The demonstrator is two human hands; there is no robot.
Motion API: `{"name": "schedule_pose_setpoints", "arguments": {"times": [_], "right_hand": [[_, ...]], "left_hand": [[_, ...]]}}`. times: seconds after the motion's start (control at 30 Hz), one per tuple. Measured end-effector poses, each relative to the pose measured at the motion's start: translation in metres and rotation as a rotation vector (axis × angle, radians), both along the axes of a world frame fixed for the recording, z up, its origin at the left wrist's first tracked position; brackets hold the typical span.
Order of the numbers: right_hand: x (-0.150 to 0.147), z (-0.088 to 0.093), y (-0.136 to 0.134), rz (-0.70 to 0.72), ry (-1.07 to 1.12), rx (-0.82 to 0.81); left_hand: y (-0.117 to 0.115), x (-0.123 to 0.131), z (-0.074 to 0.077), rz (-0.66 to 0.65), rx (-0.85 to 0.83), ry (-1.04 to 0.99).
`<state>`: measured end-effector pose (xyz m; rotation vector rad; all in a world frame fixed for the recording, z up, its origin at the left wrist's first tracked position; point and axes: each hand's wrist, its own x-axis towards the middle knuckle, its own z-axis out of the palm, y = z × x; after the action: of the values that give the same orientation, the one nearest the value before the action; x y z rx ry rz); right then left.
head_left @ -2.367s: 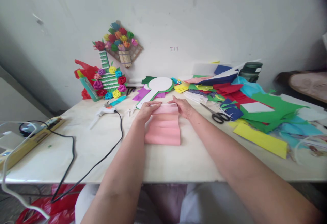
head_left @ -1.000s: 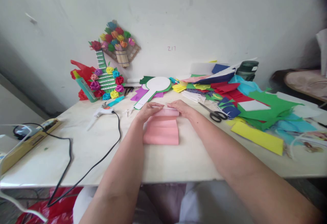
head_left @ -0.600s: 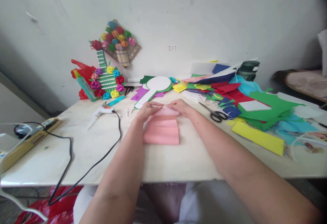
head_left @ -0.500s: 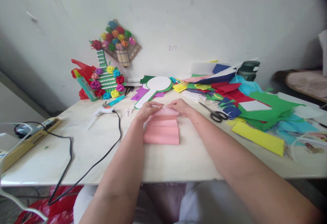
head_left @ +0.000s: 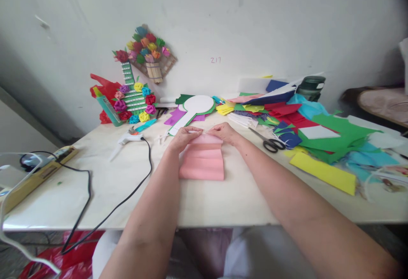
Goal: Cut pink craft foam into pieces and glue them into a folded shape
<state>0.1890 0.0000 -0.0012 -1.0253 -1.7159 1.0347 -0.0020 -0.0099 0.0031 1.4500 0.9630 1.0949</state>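
A sheet of pink paper [head_left: 204, 164] with crosswise creases lies on the table in front of me. My left hand [head_left: 185, 138] pinches its far edge near the left corner. At the same edge, on the right, my right hand [head_left: 225, 133] is closed on the paper too, fingertips close to those of the left. The far strip looks paler and turned over between the fingers. Just beyond the hands is a white paddle-shaped cutout [head_left: 198, 105] with a green backing, its handle pointing toward my left hand.
Black-handled scissors [head_left: 270, 144] lie right of my right hand, before a heap of coloured paper [head_left: 331, 132]. Leftward are a white glue gun [head_left: 126, 139] with a black cord, a glue bottle [head_left: 108, 108] and a flower-decorated craft [head_left: 135, 100]. A power strip [head_left: 41, 177] sits at the left edge.
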Motion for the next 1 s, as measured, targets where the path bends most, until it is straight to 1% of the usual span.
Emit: {"name": "schedule_pose_setpoints", "arguments": {"times": [0.17, 0.27, 0.37, 0.53, 0.63, 0.7, 0.77, 0.8, 0.87, 0.93, 0.97, 1.0], "right_hand": [[-0.003, -0.001, 0.000, -0.016, 0.032, 0.003], [-0.005, -0.005, 0.001, -0.041, 0.082, -0.005], [-0.008, -0.010, 0.004, -0.081, 0.112, -0.029], [-0.012, -0.010, 0.006, -0.116, 0.151, -0.026], [-0.014, -0.007, 0.003, -0.101, 0.206, -0.053], [-0.015, -0.005, 0.001, -0.083, 0.281, -0.129], [-0.017, -0.003, 0.001, -0.104, 0.351, -0.199], [-0.019, 0.000, 0.002, -0.136, 0.370, -0.208], [-0.024, 0.008, 0.003, -0.230, 0.384, -0.143], [-0.032, 0.022, 0.002, -0.294, 0.387, -0.005], [-0.037, 0.030, 0.000, -0.287, 0.381, 0.069], [-0.042, 0.039, -0.003, -0.230, 0.349, 0.136]], "left_hand": [[0.000, -0.003, 0.000, 0.015, 0.011, -0.015], [0.001, -0.007, 0.000, 0.045, 0.006, -0.050], [0.001, -0.010, 0.001, 0.076, -0.004, -0.040], [0.000, -0.014, 0.002, 0.048, 0.026, 0.015], [-0.002, -0.018, 0.004, 0.108, 0.041, -0.016], [-0.003, -0.023, 0.006, 0.179, 0.057, -0.048], [-0.003, -0.027, 0.008, 0.246, 0.077, -0.082], [-0.002, -0.029, 0.008, 0.271, 0.089, -0.099], [0.000, -0.032, 0.009, 0.310, 0.102, -0.139], [0.002, -0.033, 0.008, 0.362, 0.091, -0.171], [0.003, -0.033, 0.008, 0.390, 0.076, -0.182], [0.004, -0.032, 0.009, 0.405, 0.057, -0.190]]}}
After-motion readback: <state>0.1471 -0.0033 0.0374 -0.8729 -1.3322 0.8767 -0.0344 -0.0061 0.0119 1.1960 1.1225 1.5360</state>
